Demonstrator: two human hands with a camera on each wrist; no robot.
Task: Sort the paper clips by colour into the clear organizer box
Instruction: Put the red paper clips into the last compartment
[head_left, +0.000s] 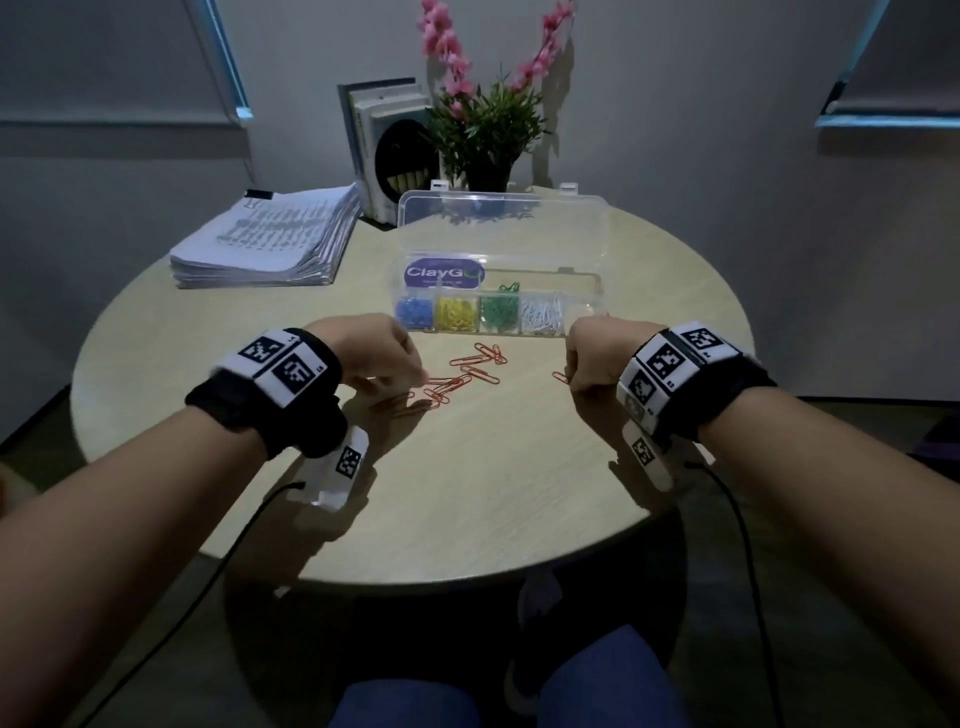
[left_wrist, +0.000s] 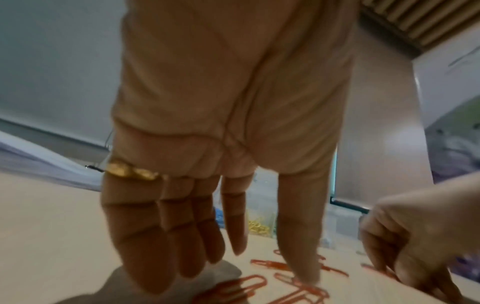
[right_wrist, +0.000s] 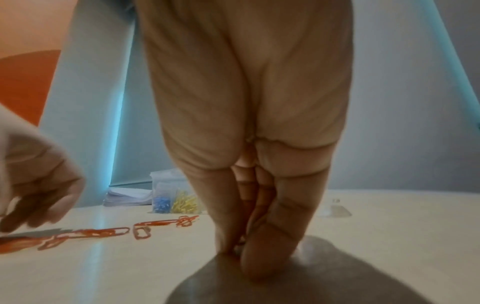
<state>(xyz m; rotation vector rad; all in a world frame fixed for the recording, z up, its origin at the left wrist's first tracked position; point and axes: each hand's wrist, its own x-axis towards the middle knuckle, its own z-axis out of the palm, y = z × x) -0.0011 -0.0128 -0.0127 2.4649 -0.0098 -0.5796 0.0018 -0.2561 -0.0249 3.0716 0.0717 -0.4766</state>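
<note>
organizer box (head_left: 498, 306) sat on table (head_left: 467, 493) centre, lid (head_left: 501, 223) open at its far side. loose paper clips (head_left: 457, 379) lay near of box, between both hands. paper stack (head_left: 270, 239) far left; books (head_left: 384, 140) and potted plant (head_left: 485, 135) behind box.

The head view is taken from above the near edge of the round surface (head_left: 218, 291), facing forward and down. Each wrist view is set very low, close behind its own fingers, facing the far edge. The loose red clips (head_left: 470, 376) (left_wrist: 270, 264) (right_wrist: 155, 224) at mid-surface are shared by all three views.
</note>
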